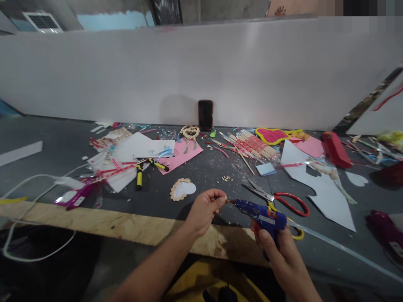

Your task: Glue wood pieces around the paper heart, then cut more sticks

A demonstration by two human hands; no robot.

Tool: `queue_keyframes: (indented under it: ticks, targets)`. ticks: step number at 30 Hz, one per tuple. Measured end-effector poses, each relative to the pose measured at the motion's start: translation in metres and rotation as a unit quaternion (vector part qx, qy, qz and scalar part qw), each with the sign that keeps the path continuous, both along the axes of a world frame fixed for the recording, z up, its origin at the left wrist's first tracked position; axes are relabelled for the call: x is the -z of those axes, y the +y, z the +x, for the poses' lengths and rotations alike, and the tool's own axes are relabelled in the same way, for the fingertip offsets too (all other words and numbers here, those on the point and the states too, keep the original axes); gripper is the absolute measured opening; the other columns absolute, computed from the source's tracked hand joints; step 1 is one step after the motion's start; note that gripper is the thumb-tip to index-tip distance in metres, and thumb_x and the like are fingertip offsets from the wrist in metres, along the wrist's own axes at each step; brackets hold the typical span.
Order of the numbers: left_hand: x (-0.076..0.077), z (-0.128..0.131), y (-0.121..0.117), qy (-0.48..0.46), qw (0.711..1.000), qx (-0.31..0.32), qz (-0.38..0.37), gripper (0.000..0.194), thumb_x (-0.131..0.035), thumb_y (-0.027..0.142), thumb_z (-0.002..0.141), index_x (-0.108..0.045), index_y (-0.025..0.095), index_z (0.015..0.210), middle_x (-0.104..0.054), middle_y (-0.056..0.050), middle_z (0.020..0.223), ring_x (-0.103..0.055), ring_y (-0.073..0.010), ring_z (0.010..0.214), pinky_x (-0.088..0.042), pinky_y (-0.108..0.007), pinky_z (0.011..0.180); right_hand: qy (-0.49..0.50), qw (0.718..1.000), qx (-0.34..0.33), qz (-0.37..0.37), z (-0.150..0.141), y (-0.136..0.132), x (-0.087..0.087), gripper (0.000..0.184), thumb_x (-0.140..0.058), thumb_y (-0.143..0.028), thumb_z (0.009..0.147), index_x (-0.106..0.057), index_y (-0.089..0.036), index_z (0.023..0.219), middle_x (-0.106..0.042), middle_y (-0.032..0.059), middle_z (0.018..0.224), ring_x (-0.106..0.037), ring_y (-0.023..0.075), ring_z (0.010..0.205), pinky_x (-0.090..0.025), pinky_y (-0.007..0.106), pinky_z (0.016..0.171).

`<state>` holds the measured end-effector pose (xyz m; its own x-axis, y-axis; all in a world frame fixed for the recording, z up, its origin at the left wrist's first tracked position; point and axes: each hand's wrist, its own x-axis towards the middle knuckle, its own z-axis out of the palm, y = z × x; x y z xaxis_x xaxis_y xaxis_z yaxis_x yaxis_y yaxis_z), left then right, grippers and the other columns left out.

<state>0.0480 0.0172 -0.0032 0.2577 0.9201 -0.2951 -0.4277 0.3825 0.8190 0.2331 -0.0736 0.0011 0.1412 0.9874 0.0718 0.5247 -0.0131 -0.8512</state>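
My right hand (280,251) grips a blue hot glue gun (261,214), its nozzle pointing left. A long clear glue stick (333,243) runs out of the gun's back toward the lower right. At the nozzle tip, my left hand (201,212) is closed in a pinch; whatever sits between thumb and finger is too small to name. Just beyond that hand lies a white paper heart (189,188), its left part edged with pale beads (173,189). A few loose beads (226,178) are scattered past the nozzle. Red-handled scissors (291,203) lie open beyond the gun.
Yellow-handled pliers (139,176) and white paper (122,180) lie left, near a purple glue gun (78,195) with a white cord. A phone (205,115) leans against the back panel. Cut white card (330,203) and a red stapler-like object (336,149) lie right.
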Motion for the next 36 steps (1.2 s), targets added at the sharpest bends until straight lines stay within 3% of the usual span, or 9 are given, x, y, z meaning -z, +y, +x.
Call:
queue_keyframes:
  ticks: [10,13,15,18,23,25,28,32,36]
  targets:
    - [0.002,-0.003,-0.001,-0.005,1.0,-0.008,-0.006,0.03,-0.077,0.031,0.057,-0.061,0.013,0.075,-0.058,-0.002,0.069,-0.046,-0.0075,0.059,-0.028,-0.018,0.049,0.053,0.992,0.113,-0.036,0.02,0.01,-0.015,0.035,-0.047,-0.051,0.079,-0.052,-0.02,0.094,-0.059,0.001,0.069,-0.056,0.0169,0.063,-0.044,0.027,0.055]
    - [0.004,-0.004,-0.003,-0.009,1.0,-0.009,-0.01,0.028,-0.077,0.029,0.057,-0.061,0.014,0.074,-0.058,-0.001,0.068,-0.048,-0.0082,0.062,-0.028,-0.018,0.049,-0.066,0.982,0.178,-0.018,0.048,0.03,-0.02,0.039,-0.04,-0.053,0.08,-0.054,-0.02,0.095,-0.062,0.0035,0.079,-0.058,0.0192,0.071,-0.044,0.029,0.059]
    - [0.004,-0.005,-0.005,-0.01,1.0,-0.008,-0.014,0.027,-0.077,0.028,0.059,-0.06,0.014,0.074,-0.058,-0.001,0.068,-0.048,-0.0072,0.061,-0.028,-0.017,0.049,-0.155,0.967,0.187,-0.069,0.067,0.044,-0.019,0.043,-0.033,-0.056,0.081,-0.055,-0.018,0.081,-0.062,0.005,0.067,-0.057,0.0197,0.061,-0.043,0.029,0.052]
    - [0.002,-0.005,-0.009,-0.002,1.0,0.003,-0.022,0.025,-0.075,0.028,0.06,-0.06,0.014,0.074,-0.059,0.0,0.067,-0.044,-0.0051,0.056,-0.028,-0.017,0.049,-0.28,0.939,0.142,-0.14,0.086,0.057,-0.014,0.047,-0.026,-0.057,0.082,-0.054,-0.02,0.068,-0.059,0.0055,0.057,-0.057,0.0212,0.055,-0.039,0.03,0.048]
    - [0.003,-0.007,-0.011,0.015,0.999,0.014,-0.027,0.026,-0.075,0.029,0.061,-0.059,0.014,0.074,-0.059,0.0,0.067,-0.04,-0.0034,0.05,-0.027,-0.018,0.048,-0.404,0.889,0.129,-0.174,0.084,0.049,-0.015,0.043,-0.035,-0.056,0.08,-0.057,-0.023,0.062,-0.059,0.0066,0.053,-0.056,0.0235,0.047,-0.034,0.03,0.043]
    - [0.005,-0.007,-0.012,0.023,0.999,0.015,-0.025,0.024,-0.074,0.029,0.062,-0.059,0.014,0.074,-0.059,0.0,0.067,-0.04,-0.0036,0.05,-0.028,-0.018,0.049,-0.443,0.88,0.13,-0.113,0.071,0.044,-0.016,0.038,-0.037,-0.052,0.081,-0.061,-0.023,0.074,-0.064,0.0077,0.062,-0.059,0.0249,0.055,-0.039,0.032,0.047]
    - [0.007,-0.005,-0.015,0.035,0.999,0.012,-0.022,0.023,-0.073,0.028,0.062,-0.06,0.014,0.074,-0.059,0.0,0.067,-0.042,-0.0044,0.053,-0.028,-0.018,0.05,-0.389,0.919,-0.009,0.07,0.047,0.044,-0.013,0.028,-0.039,-0.03,0.085,-0.061,-0.021,0.098,-0.066,0.0088,0.094,-0.061,0.0224,0.085,-0.046,0.033,0.073]
    - [0.006,-0.004,-0.02,0.041,0.999,0.02,-0.023,0.021,-0.072,0.026,0.064,-0.06,0.014,0.074,-0.06,0.0,0.067,-0.04,-0.0042,0.052,-0.028,-0.018,0.05,-0.354,0.912,-0.192,0.081,0.023,0.056,-0.006,0.05,-0.035,-0.001,0.074,-0.056,-0.022,0.114,-0.059,0.0059,0.113,-0.053,0.0198,0.102,-0.043,0.032,0.085]
    - [0.004,-0.007,-0.023,0.058,0.998,0.022,-0.024,0.02,-0.072,0.026,0.064,-0.06,0.014,0.075,-0.06,0.0,0.067,-0.042,-0.0048,0.054,-0.029,-0.018,0.052,-0.318,0.921,-0.223,0.038,0.013,0.067,-0.004,0.045,-0.038,0.0,0.073,-0.064,-0.024,0.101,-0.062,0.0059,0.105,-0.054,0.0213,0.095,-0.043,0.035,0.084]
